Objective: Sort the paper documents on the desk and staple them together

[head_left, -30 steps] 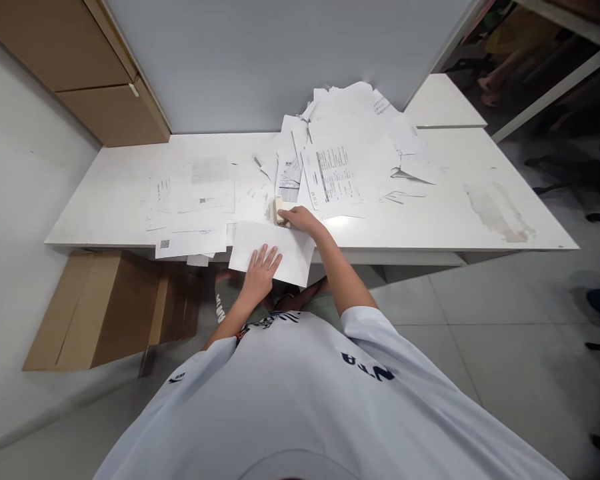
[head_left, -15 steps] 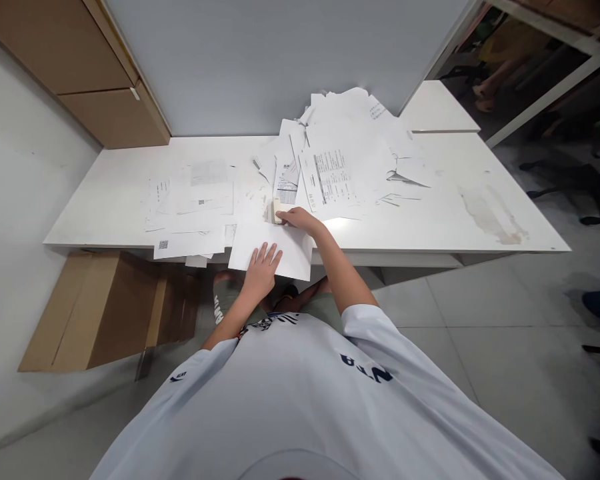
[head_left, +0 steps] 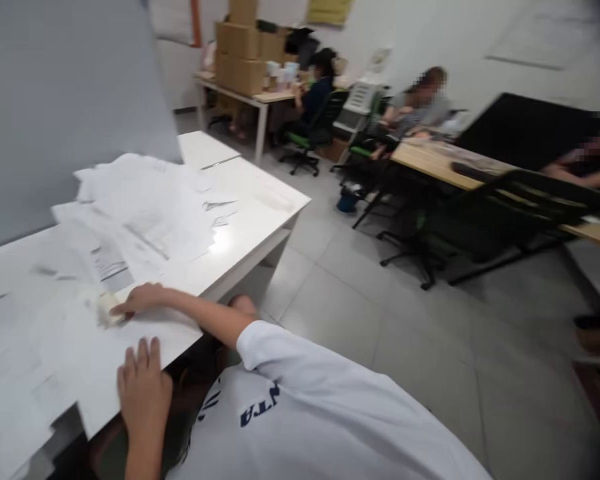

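My right hand (head_left: 143, 299) grips a small cream-coloured block (head_left: 109, 308) on the white table, its fingers closed at the block's near side. What kind of block it is cannot be made out through the blur. A blank white sheet (head_left: 95, 373) lies below it, reaching the table's front edge. Flat on that sheet's near part rests my left hand (head_left: 145, 387), fingers stretched out and holding nothing. Just beyond the block is a printed sheet (head_left: 111, 267) with dark text.
A heap of loose papers (head_left: 140, 180) covers the back of the table, against a grey panel (head_left: 70, 100). More sheets (head_left: 10, 373) lie to the left. Across the tiled floor (head_left: 340, 287) are office chairs, desks, cardboard boxes (head_left: 240, 60) and several seated people.
The view has swung to the right, bringing the room and the people in it into sight. Both hands keep about the same places on the block and the sheet.
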Available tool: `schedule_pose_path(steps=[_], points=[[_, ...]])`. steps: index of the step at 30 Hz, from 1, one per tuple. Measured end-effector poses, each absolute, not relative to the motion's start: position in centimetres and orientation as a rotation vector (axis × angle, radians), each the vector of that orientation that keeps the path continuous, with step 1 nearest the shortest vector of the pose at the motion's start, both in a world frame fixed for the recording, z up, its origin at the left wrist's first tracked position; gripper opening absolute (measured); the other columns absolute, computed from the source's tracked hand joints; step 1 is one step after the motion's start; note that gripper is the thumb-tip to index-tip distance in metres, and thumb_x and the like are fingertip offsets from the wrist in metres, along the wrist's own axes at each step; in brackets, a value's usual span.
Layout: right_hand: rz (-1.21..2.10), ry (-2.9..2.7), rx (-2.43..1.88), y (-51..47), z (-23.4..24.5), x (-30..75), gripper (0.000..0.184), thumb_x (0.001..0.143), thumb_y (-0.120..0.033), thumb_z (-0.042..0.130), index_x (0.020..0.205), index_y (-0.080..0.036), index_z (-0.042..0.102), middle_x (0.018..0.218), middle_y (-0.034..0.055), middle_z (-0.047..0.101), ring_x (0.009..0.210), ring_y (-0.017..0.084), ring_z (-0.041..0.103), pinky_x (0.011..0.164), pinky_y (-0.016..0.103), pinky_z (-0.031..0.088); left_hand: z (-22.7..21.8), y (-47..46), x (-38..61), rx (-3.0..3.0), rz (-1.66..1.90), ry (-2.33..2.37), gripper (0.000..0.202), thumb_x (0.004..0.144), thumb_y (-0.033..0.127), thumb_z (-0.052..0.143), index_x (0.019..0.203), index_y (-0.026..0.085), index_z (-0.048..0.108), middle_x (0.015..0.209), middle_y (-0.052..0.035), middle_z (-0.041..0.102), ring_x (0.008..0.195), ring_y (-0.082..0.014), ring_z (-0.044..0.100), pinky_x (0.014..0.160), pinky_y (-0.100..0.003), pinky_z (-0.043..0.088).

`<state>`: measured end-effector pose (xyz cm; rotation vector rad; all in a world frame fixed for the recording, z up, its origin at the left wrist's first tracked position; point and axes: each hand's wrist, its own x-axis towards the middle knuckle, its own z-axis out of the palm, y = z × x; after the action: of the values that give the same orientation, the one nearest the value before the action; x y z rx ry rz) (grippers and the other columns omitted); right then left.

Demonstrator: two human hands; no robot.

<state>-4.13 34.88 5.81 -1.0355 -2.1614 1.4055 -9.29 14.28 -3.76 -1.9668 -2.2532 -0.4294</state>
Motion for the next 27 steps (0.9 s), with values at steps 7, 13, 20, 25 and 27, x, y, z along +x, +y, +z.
schedule_pose_path(steps=[7,13,20,25,27], points=[[1.382,-2.618,-0.938,37.1,2.9,-6.6,0.029,0.074,-0.044,0.080,0.053,-0.027,0.072,0.079,-0.0010,0.074,0.077,0.022,0.063,0.068,0.028,0.045,-3.6,14.5,-8.5,-1.959,-0.443,-2.196,0.057,0.087,0.013,0.039,0.143,0.006,0.045,0.147,-0.0250,0.046,0.144,-0.0420,0.031,0.110,-0.061,0.037],[1.447,-2.616,-0.923,37.4,2.5,-7.1,0.029,0.076,-0.047,0.077,0.056,-0.026,0.073,0.089,-0.0004,0.074,0.084,0.023,0.062,0.073,0.031,0.044,-4.6,14.9,-9.6,-1.943,-0.413,-2.225,0.064,0.084,0.012,0.042,0.148,0.014,0.039,0.150,-0.0183,0.044,0.146,-0.0376,0.029,0.113,-0.057,0.034],[1.449,-2.613,-0.965,37.4,1.8,-7.3,0.033,0.080,-0.053,0.072,0.062,-0.025,0.075,0.101,0.0035,0.072,0.094,0.026,0.062,0.093,0.040,0.046,-3.6,15.5,-9.1,-1.890,-0.346,-2.266,0.054,0.087,0.010,0.038,0.140,0.006,0.050,0.148,-0.0194,0.047,0.145,-0.0351,0.031,0.115,-0.053,0.031],[1.466,-2.624,-0.980,37.3,2.0,-7.4,0.036,0.082,-0.053,0.069,0.061,-0.025,0.074,0.104,0.0043,0.072,0.106,0.030,0.060,0.104,0.049,0.040,-3.3,15.9,-9.3,-1.889,-0.348,-2.268,0.052,0.088,0.010,0.037,0.138,0.004,0.051,0.148,-0.0201,0.048,0.143,-0.0359,0.034,0.114,-0.054,0.033],[1.455,-2.633,-0.976,37.2,2.1,-7.4,0.034,0.081,-0.052,0.070,0.060,-0.025,0.074,0.104,0.0043,0.072,0.107,0.031,0.060,0.104,0.050,0.040,-3.4,15.9,-9.3,-1.886,-0.363,-2.253,0.052,0.088,0.010,0.037,0.138,0.004,0.051,0.147,-0.0204,0.048,0.143,-0.0361,0.034,0.114,-0.054,0.033]])
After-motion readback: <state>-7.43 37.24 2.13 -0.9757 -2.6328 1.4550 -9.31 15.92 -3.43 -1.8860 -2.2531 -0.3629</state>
